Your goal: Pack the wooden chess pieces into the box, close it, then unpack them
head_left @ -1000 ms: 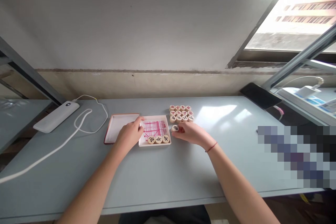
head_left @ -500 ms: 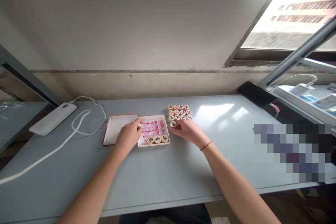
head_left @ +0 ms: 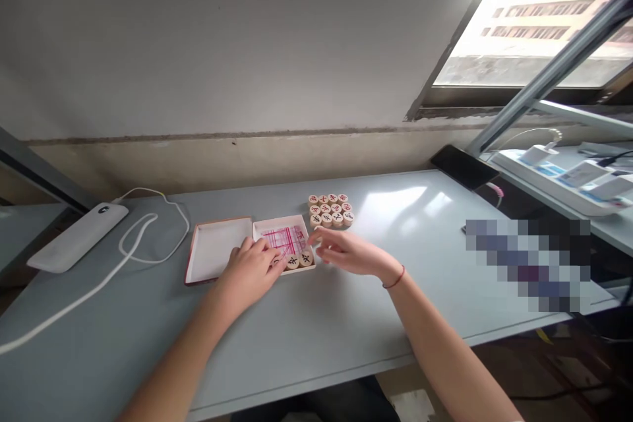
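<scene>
My left hand lies with its fingers stretched over the near left corner of a shallow white box, by a row of wooden xiangqi pieces with black characters. It partly covers the leftmost piece. A red-lined sheet shows inside the box. At the box's right edge, my right hand has its index finger and thumb apart, with no held piece visible. Just behind that hand, a stack or block of several xiangqi pieces stands in rows, red characters at the back and black in front. One nearer piece is mostly hidden by the fingers.
The open box lid lies left of the box. A white power bank with a white cable is at far left. At right are a black phone, a power strip and a blurred-out object.
My left hand has moved from the box's left rim to its front corner, fingers spreading over the row. My right hand has drawn nearer the box's edge and its fingers have parted. The view has shifted.
</scene>
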Available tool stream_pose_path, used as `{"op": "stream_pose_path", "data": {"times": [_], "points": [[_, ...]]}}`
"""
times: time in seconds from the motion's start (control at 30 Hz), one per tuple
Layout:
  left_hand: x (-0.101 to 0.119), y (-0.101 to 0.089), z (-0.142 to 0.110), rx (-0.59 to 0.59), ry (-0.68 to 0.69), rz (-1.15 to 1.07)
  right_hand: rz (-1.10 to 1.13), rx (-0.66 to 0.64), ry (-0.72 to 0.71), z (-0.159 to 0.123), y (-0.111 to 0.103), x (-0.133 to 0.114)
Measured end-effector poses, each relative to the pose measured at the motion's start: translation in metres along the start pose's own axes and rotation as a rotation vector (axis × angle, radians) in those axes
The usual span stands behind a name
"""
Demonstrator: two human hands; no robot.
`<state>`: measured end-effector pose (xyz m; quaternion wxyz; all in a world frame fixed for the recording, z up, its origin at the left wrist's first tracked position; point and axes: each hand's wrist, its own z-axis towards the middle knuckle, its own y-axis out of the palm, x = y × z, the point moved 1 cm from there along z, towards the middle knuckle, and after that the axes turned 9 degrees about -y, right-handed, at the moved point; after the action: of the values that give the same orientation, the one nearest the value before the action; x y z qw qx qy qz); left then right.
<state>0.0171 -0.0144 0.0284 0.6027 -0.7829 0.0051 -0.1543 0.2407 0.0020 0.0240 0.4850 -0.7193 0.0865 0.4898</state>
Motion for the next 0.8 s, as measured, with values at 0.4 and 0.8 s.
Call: {"op": "stream_pose_path", "data": {"times": [0.4, 0.8], "points": [[0.002, -0.013, -0.003, 0.019, 0.046, -0.201, 0.028, 0.013, -0.035, 0.008, 0.008, 0.002], [0.026, 0.010, 0.001, 0.225, 0.035, -0.721, 0.189, 0.217, -0.095, -0.003, -0.011, 0.000]]}}
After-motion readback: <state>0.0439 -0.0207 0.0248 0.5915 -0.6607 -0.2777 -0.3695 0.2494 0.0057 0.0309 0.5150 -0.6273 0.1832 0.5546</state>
